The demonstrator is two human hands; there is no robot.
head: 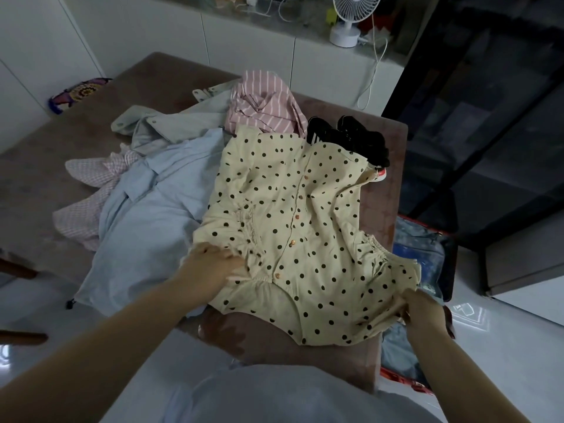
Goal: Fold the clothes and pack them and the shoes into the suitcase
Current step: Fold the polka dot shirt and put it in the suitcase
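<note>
Starting at far left: noting a patterned cushion (77, 93) lying on the end of a brown padded bench (45, 166). Moving right: noting a pink checked garment (88, 190) lying crumpled, partly tucked under a light blue shirt (152, 221), with a grey-green jacket (171, 123) lying behind both. Noting the left hand (210, 267) resting on the near left sleeve of a cream polka-dot blouse (305, 215), fingers curled and gripping the gathered cloth. Finding the blouse lying spread, buttons up, across the right half of the bench, overlapping the blue shirt's edge. Noting a pink striped shirt (265, 105) bunched behind the blouse, black shoes (351, 138) just right of it, touching the blouse's far edge, and a white fan (351, 19) standing on the counter beyond. Noting the right hand (424, 309) pinching the blouse's right sleeve at the bench's right edge, fingers closed on the cloth. Finding an open suitcase (448, 267) lying on the floor just beside the bench, blue cloth showing inside.
</note>
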